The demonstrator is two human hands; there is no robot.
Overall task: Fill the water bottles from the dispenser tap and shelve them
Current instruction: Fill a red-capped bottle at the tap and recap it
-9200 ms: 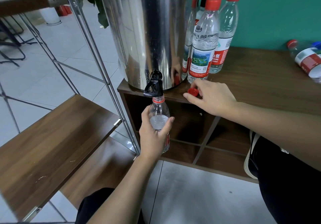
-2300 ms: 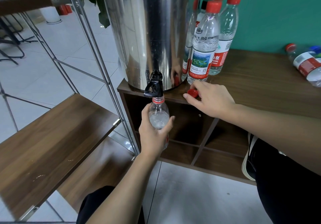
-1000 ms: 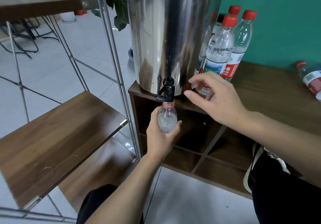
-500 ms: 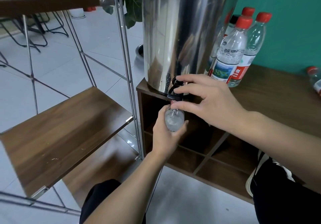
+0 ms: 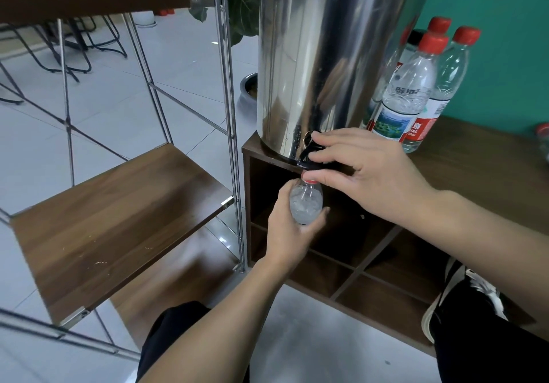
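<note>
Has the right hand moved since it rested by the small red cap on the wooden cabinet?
Yes. The right hand left the cabinet top and moved left to the black tap, which it grips.

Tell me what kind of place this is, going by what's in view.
Probably an office or shop break corner, not a home kitchen. A tall stainless steel water dispenser stands on a dark wooden cubby cabinet, red-capped plastic water bottles cluster beside it, and black wire-frame chairs stand on a pale tiled floor.
</note>
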